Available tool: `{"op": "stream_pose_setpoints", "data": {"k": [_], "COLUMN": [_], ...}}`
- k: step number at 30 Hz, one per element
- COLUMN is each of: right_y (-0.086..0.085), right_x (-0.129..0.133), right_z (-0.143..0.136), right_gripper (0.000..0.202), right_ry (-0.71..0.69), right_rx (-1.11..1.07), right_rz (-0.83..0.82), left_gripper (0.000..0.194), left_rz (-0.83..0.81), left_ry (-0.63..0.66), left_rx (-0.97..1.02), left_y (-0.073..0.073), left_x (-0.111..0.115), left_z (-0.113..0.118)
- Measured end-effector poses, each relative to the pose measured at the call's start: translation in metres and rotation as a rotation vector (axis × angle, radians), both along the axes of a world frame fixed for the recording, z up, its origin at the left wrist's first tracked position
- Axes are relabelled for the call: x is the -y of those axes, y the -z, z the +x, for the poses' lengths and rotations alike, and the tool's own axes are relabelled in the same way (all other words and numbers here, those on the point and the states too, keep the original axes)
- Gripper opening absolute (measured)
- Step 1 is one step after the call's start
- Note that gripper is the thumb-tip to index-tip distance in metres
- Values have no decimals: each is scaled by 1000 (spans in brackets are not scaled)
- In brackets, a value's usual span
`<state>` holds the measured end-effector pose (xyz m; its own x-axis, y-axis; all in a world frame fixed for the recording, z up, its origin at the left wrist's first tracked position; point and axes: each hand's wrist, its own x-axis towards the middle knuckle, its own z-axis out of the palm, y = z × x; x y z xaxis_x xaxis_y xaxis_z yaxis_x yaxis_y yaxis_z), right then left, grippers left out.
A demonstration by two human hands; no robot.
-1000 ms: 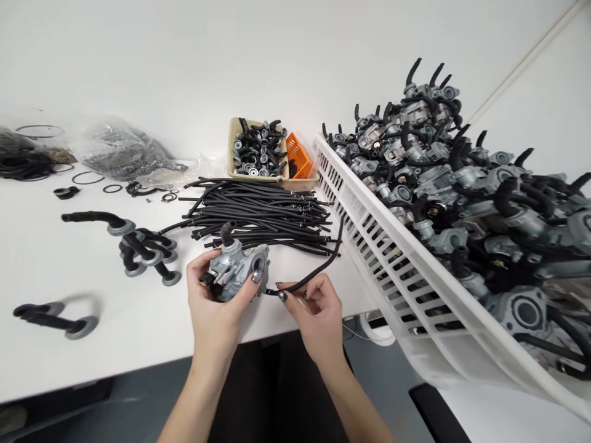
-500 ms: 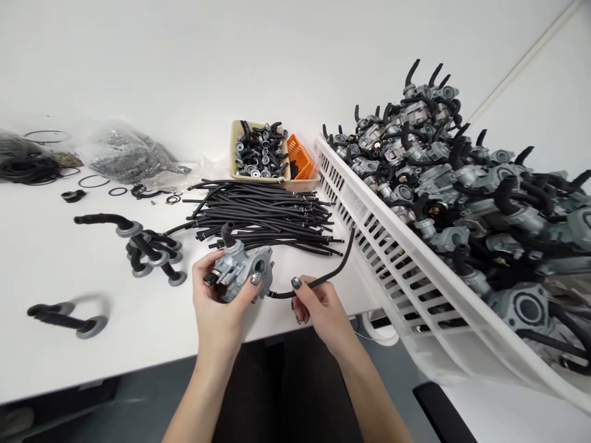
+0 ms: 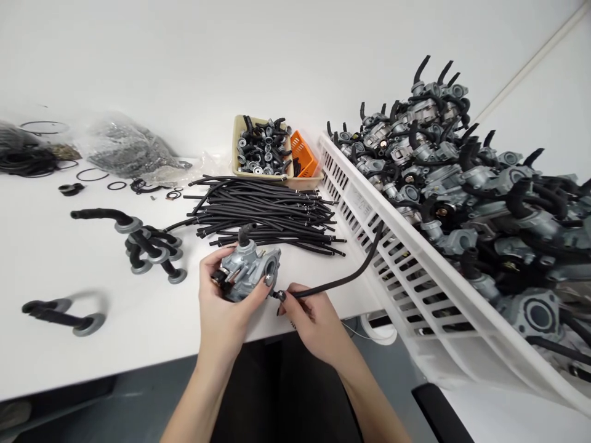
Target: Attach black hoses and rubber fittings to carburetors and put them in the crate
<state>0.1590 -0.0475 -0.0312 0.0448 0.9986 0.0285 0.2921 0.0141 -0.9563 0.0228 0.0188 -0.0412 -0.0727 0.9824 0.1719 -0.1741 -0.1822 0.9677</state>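
Note:
My left hand is closed around a grey metal carburetor, held just above the table's front edge. A short black rubber boot stands up from the top of it. Beside its lower right side, my right hand pinches a thin black hose close to one end. That end meets the carburetor at my fingertips, which partly hide the joint. The hose's free end curves up to the right, in front of the white crate.
Many cut black hoses lie behind my hands. A cream bin of capped boots and an orange basket stand at the back. The white crate, heaped with carburetors, is at right. Loose boots stand at left.
My right hand has slid left along the hose, up to its end at the carburetor. The carburetor has shifted slightly right, and the hose's free end has swung right.

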Motion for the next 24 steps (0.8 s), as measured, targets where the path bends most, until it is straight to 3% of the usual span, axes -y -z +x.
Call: {"op": "stream_pose_setpoints", "data": {"k": [10,18,24], "right_y": [0,4,13], "right_x": [0,-1,0], "right_z": [-6,-5,-8], "right_gripper": [26,29,25], "right_ry": [-27,7,350], "right_rx": [172,51,-253], "right_rz": [86,86,151], "left_gripper": [58,57,54], "left_rz": [-6,-54,-82], "left_ry": [-44,25,33], "left_rx": [-15,44,109], "left_y": [0,0,0], "left_x": [-3,-2,0], "left_z": [1,0,0]}}
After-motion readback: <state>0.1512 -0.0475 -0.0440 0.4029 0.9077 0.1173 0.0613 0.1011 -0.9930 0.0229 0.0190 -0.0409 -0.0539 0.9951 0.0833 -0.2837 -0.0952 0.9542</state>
